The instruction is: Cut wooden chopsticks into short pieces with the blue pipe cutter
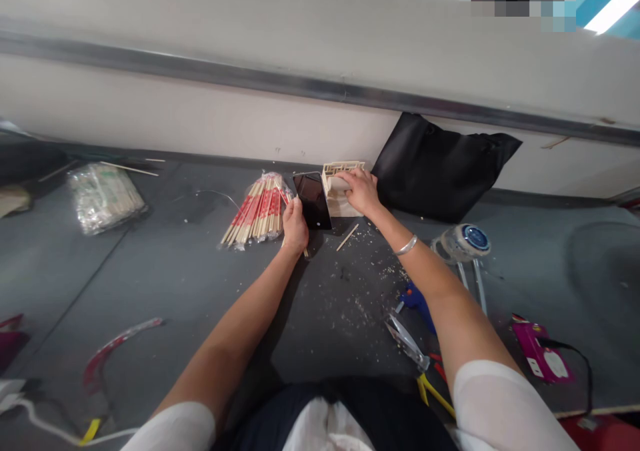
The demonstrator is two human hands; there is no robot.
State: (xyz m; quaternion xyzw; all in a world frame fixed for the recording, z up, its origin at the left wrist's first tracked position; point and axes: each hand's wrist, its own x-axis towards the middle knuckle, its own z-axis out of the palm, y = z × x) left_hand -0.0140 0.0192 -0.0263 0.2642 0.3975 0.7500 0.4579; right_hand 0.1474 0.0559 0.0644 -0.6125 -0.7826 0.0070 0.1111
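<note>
My left hand (296, 227) grips the left edge of a dark, glossy phone or small tablet (314, 204), which is tilted. My right hand (361, 189) is closed at a small model made of wooden sticks (345, 166), just right of the dark screen. Under its fingers is a pale, rounded part (338, 184), and I cannot make out whether it belongs to the model. A bundle of chopsticks in red-printed wrappers (263, 211) lies left of my left hand. One short stick (347, 237) lies below the model.
A black bag (440, 167) leans against the wall at right. Near my right forearm are a jar with a blue lid (473, 239), a blue-handled tool (417, 301) and metal pliers (407, 341). A clear packet of sticks (106, 197) lies far left. Small chips litter the grey table (200, 284).
</note>
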